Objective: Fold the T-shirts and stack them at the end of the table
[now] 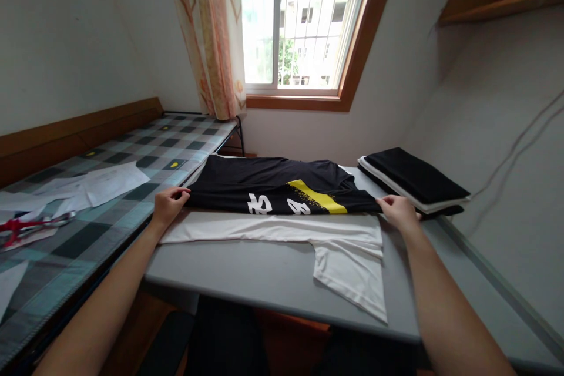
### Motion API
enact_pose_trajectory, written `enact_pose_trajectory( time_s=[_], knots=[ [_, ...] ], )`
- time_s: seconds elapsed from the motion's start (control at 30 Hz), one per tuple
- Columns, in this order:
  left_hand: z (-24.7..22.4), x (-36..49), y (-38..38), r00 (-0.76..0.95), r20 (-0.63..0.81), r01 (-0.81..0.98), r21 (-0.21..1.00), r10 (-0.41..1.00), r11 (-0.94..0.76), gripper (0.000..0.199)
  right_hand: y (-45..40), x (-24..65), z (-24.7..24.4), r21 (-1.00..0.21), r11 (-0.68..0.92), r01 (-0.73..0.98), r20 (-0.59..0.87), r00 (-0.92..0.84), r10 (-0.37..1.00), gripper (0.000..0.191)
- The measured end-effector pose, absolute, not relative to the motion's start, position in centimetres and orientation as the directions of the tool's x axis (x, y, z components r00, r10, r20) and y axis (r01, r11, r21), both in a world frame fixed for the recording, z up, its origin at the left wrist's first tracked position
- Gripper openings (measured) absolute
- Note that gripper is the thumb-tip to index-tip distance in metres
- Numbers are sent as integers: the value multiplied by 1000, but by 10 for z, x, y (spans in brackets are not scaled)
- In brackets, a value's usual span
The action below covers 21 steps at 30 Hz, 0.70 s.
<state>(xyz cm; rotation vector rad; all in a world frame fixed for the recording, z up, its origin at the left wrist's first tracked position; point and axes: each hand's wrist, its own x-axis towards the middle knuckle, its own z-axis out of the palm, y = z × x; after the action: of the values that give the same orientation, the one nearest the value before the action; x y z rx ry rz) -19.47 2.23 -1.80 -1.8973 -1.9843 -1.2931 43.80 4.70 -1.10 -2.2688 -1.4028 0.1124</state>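
A black shirt with white characters and a yellow stripe lies across the grey table, its near edge folded over. My left hand pinches the shirt's left end. At its right end, my right hand grips the black cloth between thumb and fingers. The near edge stretches straight between both hands. Beneath and in front of it shows a white shirt, with one sleeve spread toward the table's front edge.
Folded black and white clothes are stacked at the table's back right. On the left, a bed with a checkered cover holds loose papers and a red object. A window and curtain are behind.
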Motion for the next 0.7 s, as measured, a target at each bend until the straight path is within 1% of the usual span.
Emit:
enact_pose_trajectory(
  time_s=[0.07,0.1,0.23,0.3,0.47,0.6,0.7],
  knots=[
    [-18,-195,21,-229,624,857,493,747,-149,31,45,437,-9,-445,-348,825,224,479,849,29],
    [-18,-195,21,-227,616,859,492,754,-144,31,45,437,-8,-435,-353,828,218,478,851,29],
    [-20,-197,23,-146,503,896,432,852,-101,25,42,435,-6,-353,-416,838,52,462,886,23],
    [-20,-197,22,-135,479,917,393,867,-74,26,42,433,-6,-331,-430,840,22,462,887,21],
    [-18,-194,20,-144,497,942,335,856,-37,31,42,430,-6,-315,-436,843,32,469,883,23],
    [-17,-193,19,-124,510,955,295,851,-38,34,44,432,-8,-352,-408,843,74,459,885,24],
    [-15,-193,18,-110,582,968,247,806,-46,32,45,434,-11,-393,-390,833,124,468,875,28]
  ],
)
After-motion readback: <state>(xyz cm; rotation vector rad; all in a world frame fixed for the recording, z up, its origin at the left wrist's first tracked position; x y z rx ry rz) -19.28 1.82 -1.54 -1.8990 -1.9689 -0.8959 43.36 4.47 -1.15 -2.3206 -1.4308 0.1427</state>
